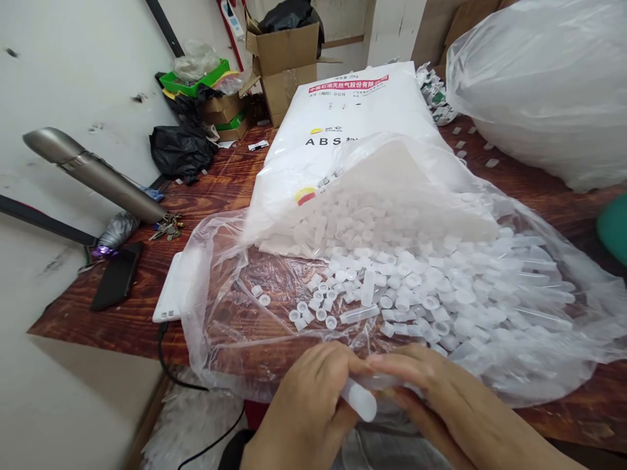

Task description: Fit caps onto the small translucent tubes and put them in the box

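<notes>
My left hand (318, 385) is closed around a translucent white plastic tube (361, 401), whose rounded end sticks out toward me. Close against it, my right hand (424, 382) has its fingers bent together around a pale piece that is mostly hidden. The fingertips of both hands nearly meet at the table's front edge. Just beyond them lies a heap of small white plastic caps (406, 281) on a clear plastic bag (220, 339) spread over the table. Similar tubes (360, 314) lie among the caps, and more are gathered at the heap's right side.
A large white printed sack (362, 111) lies behind the heap. A white device (171, 287) with a black cable and a phone (116, 275) are at the left, near keys (167, 226) and a metal cylinder (98, 173). A bulging plastic bag (539, 91) stands at the right.
</notes>
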A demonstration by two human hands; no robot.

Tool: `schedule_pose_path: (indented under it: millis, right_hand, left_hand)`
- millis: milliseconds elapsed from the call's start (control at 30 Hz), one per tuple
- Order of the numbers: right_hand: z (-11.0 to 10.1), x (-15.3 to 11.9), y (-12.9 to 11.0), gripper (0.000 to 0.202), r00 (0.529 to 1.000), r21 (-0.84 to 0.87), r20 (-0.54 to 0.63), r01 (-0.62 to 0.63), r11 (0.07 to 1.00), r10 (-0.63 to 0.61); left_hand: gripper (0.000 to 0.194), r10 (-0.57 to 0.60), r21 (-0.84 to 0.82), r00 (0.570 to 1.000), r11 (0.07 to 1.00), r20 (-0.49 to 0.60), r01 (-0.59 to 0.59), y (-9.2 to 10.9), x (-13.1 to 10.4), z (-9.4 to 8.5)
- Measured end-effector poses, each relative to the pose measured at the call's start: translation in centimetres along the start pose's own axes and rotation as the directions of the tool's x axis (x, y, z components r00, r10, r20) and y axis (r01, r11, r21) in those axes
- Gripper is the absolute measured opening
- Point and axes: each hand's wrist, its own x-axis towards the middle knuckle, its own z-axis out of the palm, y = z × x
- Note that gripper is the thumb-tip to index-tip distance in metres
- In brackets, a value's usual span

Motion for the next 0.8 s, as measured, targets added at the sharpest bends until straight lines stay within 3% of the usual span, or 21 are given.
schedule_pose_path:
  millis: [167,300,400,467,533,600,733,800]
  right_hand:
    - [-0.9,0.5,-0.4,0.043,0.998,-0.046,0.042,-0.04,0.998,0.042]
    - [-1.3,0.5,0.0,0.038,0.996,0.019,0.06,-0.065,0.998,0.064]
    - [-1.1,0.6,0.1,0.046,0.997,0.01,0.071,0.005,1.0,-0.005]
    - [-0.7,0.6,0.0,0.044,0.997,0.04,0.075,0.025,0.999,-0.028]
    - [-0.5,0.7,0.0,0.035,0.997,0.082,0.065,-0.051,0.995,0.046]
    - [-0.8,0.9,0.2,0.028,0.991,0.068,0.089,-0.11,0.992,0.104]
    - [-3.1,1.5,2.6,0.034,0.993,-0.237,0.109,0.061,0.97,-0.036]
    - [-4.3,2.1,4.2,0.043,0.982,-0.421,0.149,0.17,0.891,-0.117]
  left_hand:
    - [0.011,-0.106,-0.087,0.991,0.99,0.08,0.113,0.3,0.4,-0.1]
    - [0.008,-0.135,-0.108,0.985,0.983,0.106,0.146,0.4,0.6,-0.1]
    - [0.004,-0.148,-0.072,0.984,0.985,0.1,0.155,0.4,0.7,0.3]
    - [0.003,-0.095,-0.02,0.99,0.995,0.105,0.097,0.3,0.7,0.7]
    - [0.005,0.012,0.022,0.994,1.0,0.108,-0.015,0.2,0.7,0.9]
    - [0.011,0.037,0.026,0.993,0.999,0.108,-0.04,0.2,0.8,0.8]
    - [0.014,-0.161,0.048,0.984,0.986,0.08,0.158,0.3,2.3,-0.3]
    - [0.016,-0.166,0.161,0.983,0.975,0.081,0.152,0.2,3.8,-0.8]
